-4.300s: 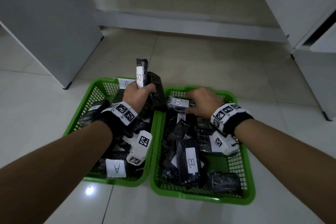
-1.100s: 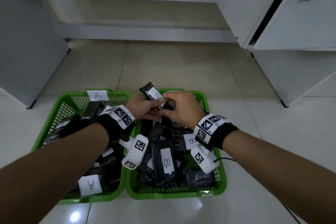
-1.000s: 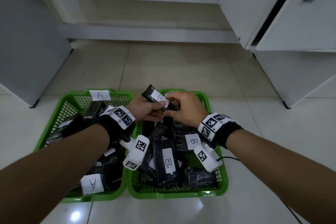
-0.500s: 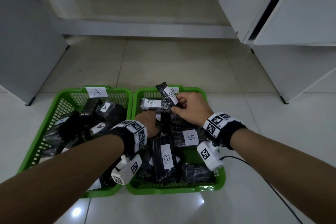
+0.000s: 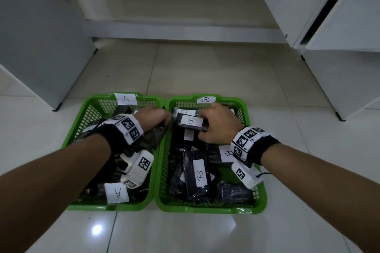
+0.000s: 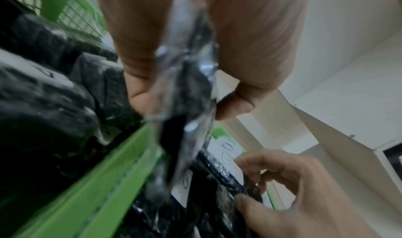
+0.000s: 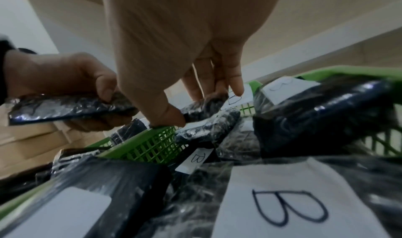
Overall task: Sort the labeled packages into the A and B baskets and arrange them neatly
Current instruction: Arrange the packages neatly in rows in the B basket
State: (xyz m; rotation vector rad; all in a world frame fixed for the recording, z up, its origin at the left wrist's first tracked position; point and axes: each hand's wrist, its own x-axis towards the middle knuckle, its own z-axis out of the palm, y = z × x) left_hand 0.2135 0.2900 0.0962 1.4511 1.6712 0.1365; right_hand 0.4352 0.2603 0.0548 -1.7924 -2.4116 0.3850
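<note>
Two green baskets sit side by side on the floor, basket A (image 5: 80, 125) on the left and basket B (image 5: 255, 174) on the right, both full of black wrapped packages with white labels. My left hand (image 5: 153, 116) grips a black package (image 5: 153, 137) over the rims where the baskets meet; the left wrist view shows the same black package (image 6: 187, 94) clamped between thumb and fingers. At the far end of basket B my right hand (image 5: 218, 125) pinches a package labeled B (image 5: 191, 122), seen end-on as a dark package (image 7: 202, 107) in the right wrist view.
White cabinets (image 5: 37, 33) stand at the left and a white cabinet with a door ajar (image 5: 339, 26) at the right. A low step (image 5: 185, 31) runs behind the baskets. Tiled floor (image 5: 205, 72) surrounds them.
My left hand has come out of basket B holding a black package and moved left to the shared rims. My right hand has lowered its B package onto the far end of basket B.
</note>
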